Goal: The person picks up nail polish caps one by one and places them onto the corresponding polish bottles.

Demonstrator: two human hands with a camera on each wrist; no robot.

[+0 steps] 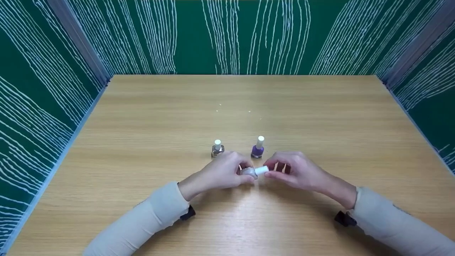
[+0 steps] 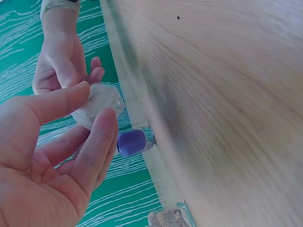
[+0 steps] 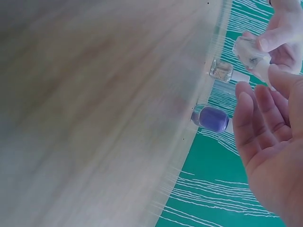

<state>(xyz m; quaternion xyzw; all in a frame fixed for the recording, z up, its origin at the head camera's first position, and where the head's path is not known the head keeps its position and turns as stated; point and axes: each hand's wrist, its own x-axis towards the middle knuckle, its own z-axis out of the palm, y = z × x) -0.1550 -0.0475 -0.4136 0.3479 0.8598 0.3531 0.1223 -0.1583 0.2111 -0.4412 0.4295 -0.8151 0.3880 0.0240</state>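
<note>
A pale, whitish nail polish bottle (image 1: 249, 172) with a white cap (image 1: 262, 170) lies on its side between the two hands, cap toward the right. My left hand (image 1: 227, 170) pinches the glass body between thumb and fingers, as the left wrist view shows with the bottle (image 2: 105, 100). The thumb and forefinger of my right hand (image 1: 298, 170) pinch the end of the cap. Just beyond the hands stand a purple nail polish bottle (image 1: 257, 151) and a glittery nail polish bottle (image 1: 217, 149), both upright with white caps. The left hand partly overlaps the glittery one in the head view.
The wooden table (image 1: 149, 117) carries a few tiny white specks (image 1: 249, 111) beyond the bottles. Green walls (image 1: 192, 39) with white streaks border its back and sides.
</note>
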